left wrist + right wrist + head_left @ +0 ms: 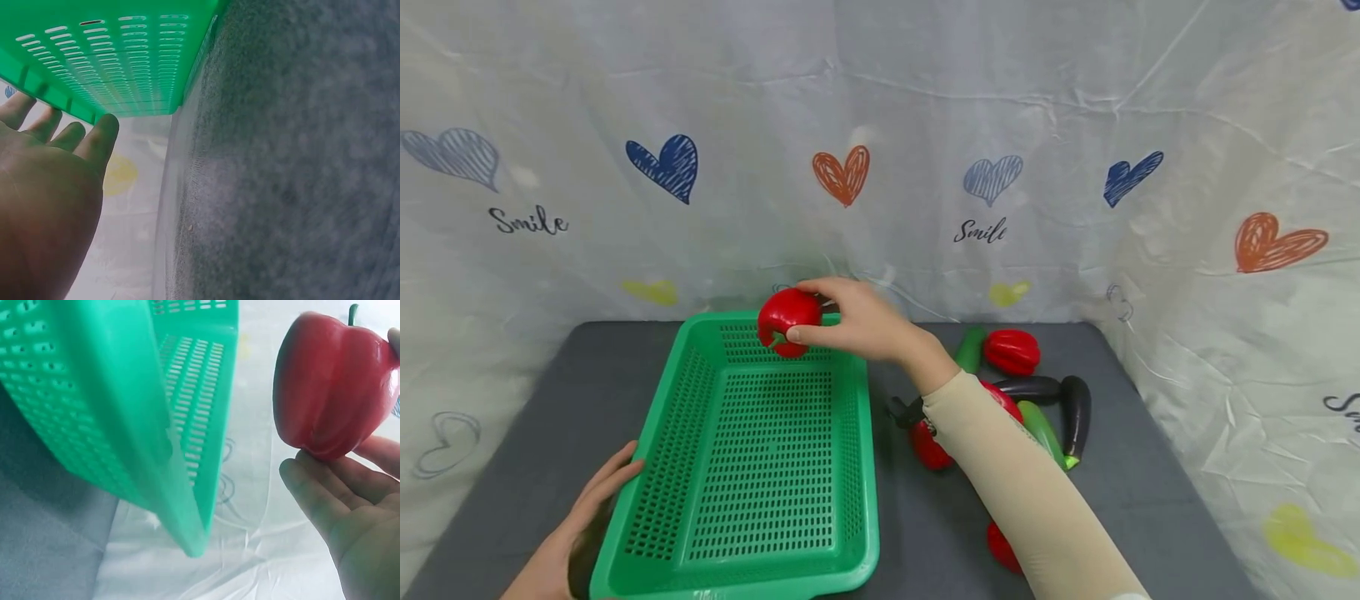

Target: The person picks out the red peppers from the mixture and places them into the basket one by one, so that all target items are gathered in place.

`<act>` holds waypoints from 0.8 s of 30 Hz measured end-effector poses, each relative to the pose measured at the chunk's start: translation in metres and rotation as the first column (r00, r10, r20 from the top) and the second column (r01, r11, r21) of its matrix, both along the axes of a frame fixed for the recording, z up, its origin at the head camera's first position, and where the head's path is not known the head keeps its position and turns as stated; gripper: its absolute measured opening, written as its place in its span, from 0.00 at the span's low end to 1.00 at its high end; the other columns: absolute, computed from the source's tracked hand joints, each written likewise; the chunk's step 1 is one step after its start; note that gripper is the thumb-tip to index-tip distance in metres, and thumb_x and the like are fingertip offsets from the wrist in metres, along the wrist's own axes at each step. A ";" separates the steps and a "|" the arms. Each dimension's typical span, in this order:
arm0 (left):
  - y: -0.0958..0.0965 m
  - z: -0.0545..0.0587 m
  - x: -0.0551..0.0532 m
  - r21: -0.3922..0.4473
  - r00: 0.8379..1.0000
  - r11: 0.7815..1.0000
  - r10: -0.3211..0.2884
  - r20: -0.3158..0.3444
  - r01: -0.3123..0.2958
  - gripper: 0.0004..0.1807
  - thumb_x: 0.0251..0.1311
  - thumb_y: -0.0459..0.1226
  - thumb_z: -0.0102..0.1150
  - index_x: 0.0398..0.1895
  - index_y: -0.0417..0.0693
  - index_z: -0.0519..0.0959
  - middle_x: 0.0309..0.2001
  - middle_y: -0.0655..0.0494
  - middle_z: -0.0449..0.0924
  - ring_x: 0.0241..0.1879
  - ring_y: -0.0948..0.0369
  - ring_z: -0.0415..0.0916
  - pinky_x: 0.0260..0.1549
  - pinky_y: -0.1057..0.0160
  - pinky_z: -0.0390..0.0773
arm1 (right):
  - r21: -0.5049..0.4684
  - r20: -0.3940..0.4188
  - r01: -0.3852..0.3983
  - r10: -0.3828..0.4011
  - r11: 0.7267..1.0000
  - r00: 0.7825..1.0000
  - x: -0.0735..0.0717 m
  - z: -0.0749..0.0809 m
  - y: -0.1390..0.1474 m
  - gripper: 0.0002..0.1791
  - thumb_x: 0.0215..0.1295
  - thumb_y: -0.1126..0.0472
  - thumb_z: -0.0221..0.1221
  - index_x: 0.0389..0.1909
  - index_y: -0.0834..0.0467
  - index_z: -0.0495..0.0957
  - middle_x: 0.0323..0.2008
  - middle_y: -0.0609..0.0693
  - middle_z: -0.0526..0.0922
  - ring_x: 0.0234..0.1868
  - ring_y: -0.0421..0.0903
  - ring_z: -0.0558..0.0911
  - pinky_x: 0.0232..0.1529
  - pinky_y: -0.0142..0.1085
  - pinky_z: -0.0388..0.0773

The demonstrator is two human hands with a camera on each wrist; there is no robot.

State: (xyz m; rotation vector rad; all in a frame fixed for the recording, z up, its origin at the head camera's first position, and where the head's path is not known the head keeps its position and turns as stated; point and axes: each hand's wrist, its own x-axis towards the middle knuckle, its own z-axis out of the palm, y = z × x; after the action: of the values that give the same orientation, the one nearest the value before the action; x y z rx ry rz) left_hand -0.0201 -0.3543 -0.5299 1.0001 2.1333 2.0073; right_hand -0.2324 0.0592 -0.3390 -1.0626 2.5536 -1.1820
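Observation:
A red bell pepper [792, 312] with a green stem is held by my right hand [859, 321] above the far end of a green plastic basket [869, 483]. The right wrist view shows the pepper [331, 387] between thumb and fingers, higher than the basket rim [147, 412]. No vegetables show inside the basket, which has slotted walls and floor. On its near left side, my left hand [568, 529] touches the rim with its fingertips. From the left wrist view, the fingers of that hand [50, 194] extend up to the basket's outer edge.
Right of the basket, partly behind my right forearm, lie another red bell pepper [1012, 352], dark eggplants [1077, 417], a green cucumber-like vegetable [972, 348] and other red pieces [1003, 548]. A heart-printed white sheet [902, 100] hangs behind the grey table [1135, 517].

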 end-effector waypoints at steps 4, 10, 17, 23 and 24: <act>0.002 0.007 0.000 -0.018 0.999 1.000 0.002 0.054 -0.001 0.51 0.78 0.42 0.61 0.88 0.32 0.40 0.90 0.48 0.27 0.84 0.66 0.44 0.58 0.69 0.71 | 0.013 -0.008 -0.011 0.011 1.000 1.000 0.000 0.002 -0.009 0.41 0.73 0.41 0.67 0.79 0.58 0.72 0.67 0.48 0.81 0.62 0.45 0.80 0.60 0.42 0.82; 0.003 0.014 0.002 -0.033 0.999 0.999 0.017 0.045 -0.016 0.51 0.76 0.38 0.63 0.88 0.31 0.41 0.90 0.47 0.28 0.84 0.66 0.44 0.58 0.71 0.69 | -0.011 0.002 -0.025 0.025 1.000 1.000 0.001 0.003 -0.023 0.40 0.74 0.42 0.66 0.79 0.59 0.71 0.68 0.49 0.81 0.63 0.46 0.81 0.60 0.38 0.82; 0.010 0.020 0.004 -0.034 0.999 0.999 0.030 0.020 -0.030 0.52 0.75 0.38 0.64 0.88 0.31 0.41 0.90 0.47 0.28 0.86 0.66 0.37 0.67 0.72 0.56 | -0.017 -0.009 -0.026 0.026 1.000 1.000 0.003 -0.002 -0.036 0.41 0.73 0.40 0.66 0.79 0.58 0.72 0.67 0.48 0.81 0.61 0.43 0.79 0.56 0.34 0.81; 0.017 0.028 0.007 -0.036 0.999 0.999 0.033 -0.016 -0.033 0.52 0.74 0.35 0.64 0.87 0.29 0.41 0.90 0.45 0.27 0.87 0.65 0.31 0.70 0.76 0.45 | -0.024 -0.027 -0.049 0.049 0.999 0.998 0.003 -0.005 -0.048 0.41 0.72 0.39 0.66 0.77 0.59 0.74 0.62 0.45 0.82 0.59 0.40 0.78 0.54 0.34 0.81; 0.017 0.029 0.008 -0.038 0.999 0.999 0.034 -0.016 -0.034 0.52 0.74 0.34 0.64 0.88 0.30 0.41 0.90 0.46 0.28 0.87 0.65 0.31 0.70 0.76 0.45 | -0.024 -0.030 -0.051 0.050 0.998 0.998 0.003 -0.006 -0.050 0.40 0.72 0.39 0.66 0.77 0.59 0.74 0.62 0.45 0.82 0.59 0.40 0.78 0.53 0.34 0.81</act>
State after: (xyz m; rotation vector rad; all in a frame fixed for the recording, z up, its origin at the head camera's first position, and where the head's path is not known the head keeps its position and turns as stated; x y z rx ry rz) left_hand -0.0125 -0.3374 -0.5008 0.9840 2.2024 1.9715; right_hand -0.2299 0.0092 -0.3453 -1.1518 2.5244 -1.1971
